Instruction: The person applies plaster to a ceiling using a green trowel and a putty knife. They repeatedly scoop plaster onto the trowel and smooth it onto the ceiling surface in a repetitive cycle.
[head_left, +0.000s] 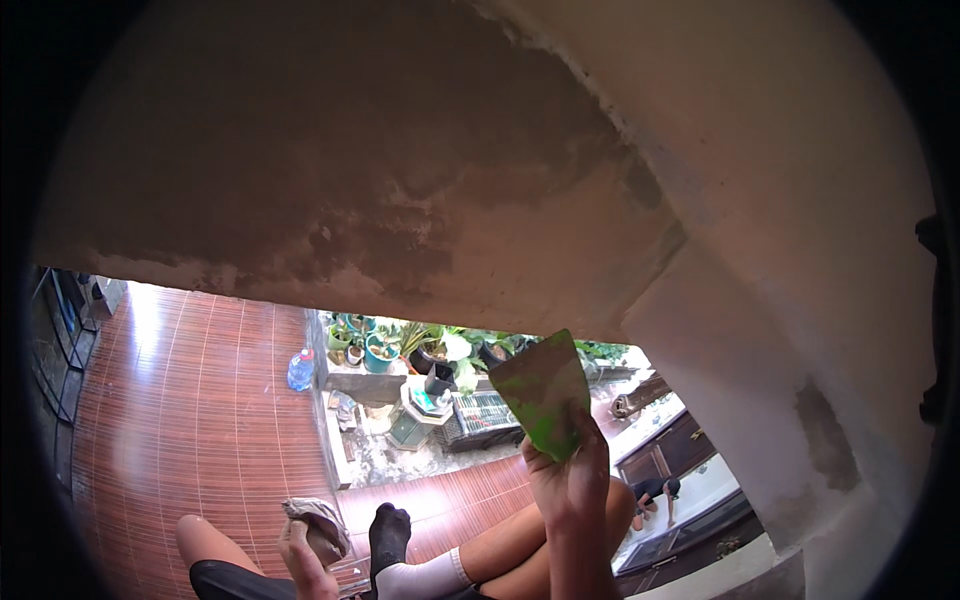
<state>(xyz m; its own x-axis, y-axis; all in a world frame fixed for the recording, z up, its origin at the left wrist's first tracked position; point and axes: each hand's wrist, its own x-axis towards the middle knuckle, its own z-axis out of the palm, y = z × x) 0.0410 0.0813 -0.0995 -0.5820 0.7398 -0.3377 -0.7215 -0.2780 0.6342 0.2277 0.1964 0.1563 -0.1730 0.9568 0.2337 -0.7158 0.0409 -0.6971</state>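
My right hand (pixel 568 470) is raised at centre right, thumb and fingers pinching the lower end of a flat green sheet (pixel 545 395). It is four-cornered, slightly bent and dulled brownish toward its upper part, and looks like sandpaper. At the lower left, my left hand (pixel 303 555) is closed round a crumpled grey-beige cloth (pixel 320 525). Above both hands spans a brown plastered surface (pixel 400 180) with darker, patchy stains and a ragged edge. Neither hand touches it.
My bent legs and a foot in a dark sock (pixel 390 535) are below. Far down lie a red-brown striped floor (pixel 200 390), a blue water bottle (pixel 301 369), potted plants (pixel 380 352) and a dark crate (pixel 485 418). A pale wall (pixel 760 330) rises at right; another person (pixel 655 492) is beyond.
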